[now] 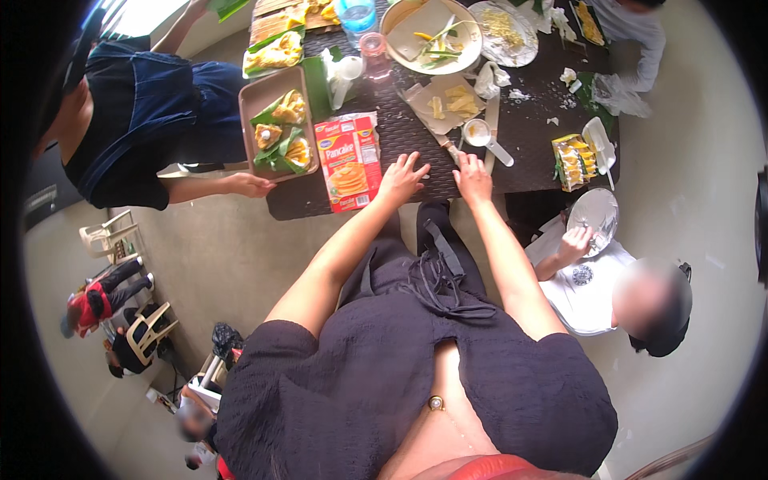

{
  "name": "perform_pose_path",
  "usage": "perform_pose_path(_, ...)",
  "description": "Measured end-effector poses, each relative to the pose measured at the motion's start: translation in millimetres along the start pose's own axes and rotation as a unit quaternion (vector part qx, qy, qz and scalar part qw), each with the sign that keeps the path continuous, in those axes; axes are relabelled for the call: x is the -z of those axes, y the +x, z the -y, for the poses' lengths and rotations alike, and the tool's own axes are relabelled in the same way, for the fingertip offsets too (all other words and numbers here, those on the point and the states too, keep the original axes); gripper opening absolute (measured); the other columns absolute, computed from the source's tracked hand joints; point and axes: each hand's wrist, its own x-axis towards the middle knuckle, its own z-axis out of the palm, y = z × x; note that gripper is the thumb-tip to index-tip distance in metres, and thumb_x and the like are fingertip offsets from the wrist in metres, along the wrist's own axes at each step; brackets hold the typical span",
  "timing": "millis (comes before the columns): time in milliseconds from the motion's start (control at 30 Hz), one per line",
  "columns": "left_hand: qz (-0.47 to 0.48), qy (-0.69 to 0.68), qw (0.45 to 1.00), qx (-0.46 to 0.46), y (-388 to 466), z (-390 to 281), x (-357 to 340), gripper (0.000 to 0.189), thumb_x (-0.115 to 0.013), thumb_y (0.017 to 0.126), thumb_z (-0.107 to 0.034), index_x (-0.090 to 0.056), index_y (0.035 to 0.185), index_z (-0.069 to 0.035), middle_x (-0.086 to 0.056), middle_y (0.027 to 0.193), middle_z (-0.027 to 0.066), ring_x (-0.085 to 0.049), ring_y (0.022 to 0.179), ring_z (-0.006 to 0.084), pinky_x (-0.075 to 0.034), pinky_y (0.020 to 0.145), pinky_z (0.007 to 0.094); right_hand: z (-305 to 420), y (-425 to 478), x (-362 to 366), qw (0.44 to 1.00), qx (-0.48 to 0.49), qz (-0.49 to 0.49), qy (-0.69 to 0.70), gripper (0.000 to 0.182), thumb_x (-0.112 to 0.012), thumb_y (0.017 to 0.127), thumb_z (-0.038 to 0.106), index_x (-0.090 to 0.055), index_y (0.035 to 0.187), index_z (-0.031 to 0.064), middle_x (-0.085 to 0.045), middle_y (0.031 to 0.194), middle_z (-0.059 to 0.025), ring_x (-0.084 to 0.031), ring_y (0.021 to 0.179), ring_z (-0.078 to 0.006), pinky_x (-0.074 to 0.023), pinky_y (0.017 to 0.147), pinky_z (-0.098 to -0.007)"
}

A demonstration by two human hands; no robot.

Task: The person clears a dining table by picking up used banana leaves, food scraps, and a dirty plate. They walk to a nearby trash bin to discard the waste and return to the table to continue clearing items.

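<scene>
My left hand rests spread near the edge of the dark woven-pattern table, its wrist beside a red pancake mix box. My right hand lies at the table edge, its fingertips at the handle end of a knife; whether they touch it I cannot tell. Just beyond are a white measuring scoop and a small white cup. Yellow pieces lie on a paper sheet. Left of the box, a brown tray bears food on green leaves.
A person in dark clothes stands at left, one hand at the tray. At right, a person in white holds a foil-covered round plate. A large bowl, a blue cup and a foil plate stand farther back.
</scene>
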Motion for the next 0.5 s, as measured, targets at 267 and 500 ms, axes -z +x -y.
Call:
perform_pose_path(267,0.085,-0.046,0.991,-0.089,26.0,25.7,5.3,0.021,-0.050,0.073,-0.008,-0.054,0.093,-0.012,-0.046,0.091,0.0061,-0.048,0.091,0.0229,-0.047,0.073,0.0317,14.9,1.7,5.3,0.962,-0.115,0.117,0.217,0.036,-0.054,0.067,0.010,-0.045,0.101,0.0027,-0.057,0.089,-0.0189,-0.056,0.084,-0.0344,-0.0457,0.074,-0.0416)
perform_pose_path(500,-0.126,-0.064,0.987,0.078,46.3,46.7,17.1,0.019,-0.046,0.072,0.001,-0.054,0.087,-0.008,-0.052,0.091,0.0078,-0.054,0.087,0.0247,-0.047,0.069,0.0350,-13.9,-18.5,76.2,0.814,-0.253,0.281,0.440,0.028,-0.044,0.079,0.019,-0.049,0.104,0.0078,-0.060,0.088,-0.0154,-0.058,0.085,-0.0309,-0.0437,0.074,-0.0368)
